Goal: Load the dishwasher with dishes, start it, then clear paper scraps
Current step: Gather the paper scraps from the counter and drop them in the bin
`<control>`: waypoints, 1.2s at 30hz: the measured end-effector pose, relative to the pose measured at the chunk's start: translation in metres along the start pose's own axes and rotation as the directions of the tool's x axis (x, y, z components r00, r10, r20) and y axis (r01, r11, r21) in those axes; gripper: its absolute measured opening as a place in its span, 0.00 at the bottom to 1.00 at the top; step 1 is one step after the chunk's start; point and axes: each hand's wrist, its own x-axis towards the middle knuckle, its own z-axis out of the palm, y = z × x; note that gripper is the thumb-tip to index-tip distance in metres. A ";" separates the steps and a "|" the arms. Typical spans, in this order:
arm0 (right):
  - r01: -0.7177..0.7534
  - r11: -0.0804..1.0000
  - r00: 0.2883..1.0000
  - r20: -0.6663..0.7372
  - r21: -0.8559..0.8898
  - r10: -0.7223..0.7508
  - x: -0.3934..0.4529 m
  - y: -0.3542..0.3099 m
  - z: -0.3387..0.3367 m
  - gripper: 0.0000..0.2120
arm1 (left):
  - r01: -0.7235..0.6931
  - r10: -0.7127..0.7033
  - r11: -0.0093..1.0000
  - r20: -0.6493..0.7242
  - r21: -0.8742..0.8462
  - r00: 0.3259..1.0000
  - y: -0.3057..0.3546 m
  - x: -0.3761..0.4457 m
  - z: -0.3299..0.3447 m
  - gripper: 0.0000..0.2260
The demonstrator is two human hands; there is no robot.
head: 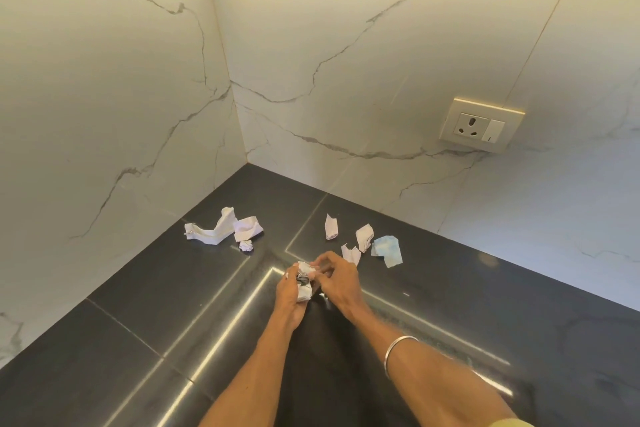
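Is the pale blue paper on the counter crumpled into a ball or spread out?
Spread out: the pale blue paper lies mostly flat on the counter, only slightly creased.

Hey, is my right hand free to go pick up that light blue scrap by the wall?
Probably not yet. The right hand is pinching the wad of scraps that the left hand grips. The light blue scrap lies just beyond it on the dark counter, with nothing between.

Home kitchen corner: dark countertop (145,291), marble backsplash (346,55), wall socket (481,124).
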 end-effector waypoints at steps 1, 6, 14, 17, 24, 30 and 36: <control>0.001 1.000 1.000 0.007 -0.012 -0.001 -0.003 0.001 0.003 0.06 | 0.024 -0.023 0.999 0.018 -0.028 1.000 0.000 -0.002 -0.001 0.09; 0.039 0.990 0.999 -0.013 -0.138 -0.041 -0.014 0.000 0.009 0.04 | 0.113 -0.093 0.972 0.108 -0.205 0.990 0.004 -0.014 -0.014 0.11; 0.160 0.946 0.987 0.044 -0.283 -0.153 -0.017 -0.011 0.002 0.10 | 0.109 -0.102 0.962 0.039 -0.250 0.994 0.004 -0.013 -0.016 0.10; 0.172 0.954 0.985 0.064 -0.247 -0.161 -0.017 -0.013 -0.004 0.16 | 0.100 -0.106 0.956 -0.010 -0.276 0.994 0.004 -0.003 -0.012 0.10; 0.069 0.816 0.978 -0.125 -0.575 -0.170 0.011 0.014 -0.028 0.16 | 0.121 -0.109 0.958 0.060 -0.260 0.992 0.004 0.008 -0.017 0.06; -0.016 0.834 1.000 -0.019 -0.552 0.006 0.017 0.037 -0.029 0.13 | 0.068 -0.068 0.984 0.006 -0.163 0.998 0.003 0.003 -0.011 0.05; -0.193 0.938 0.981 -0.036 -0.287 0.191 0.017 0.029 -0.032 0.11 | 0.052 -0.056 0.990 -0.032 -0.130 0.998 0.003 0.002 -0.010 0.10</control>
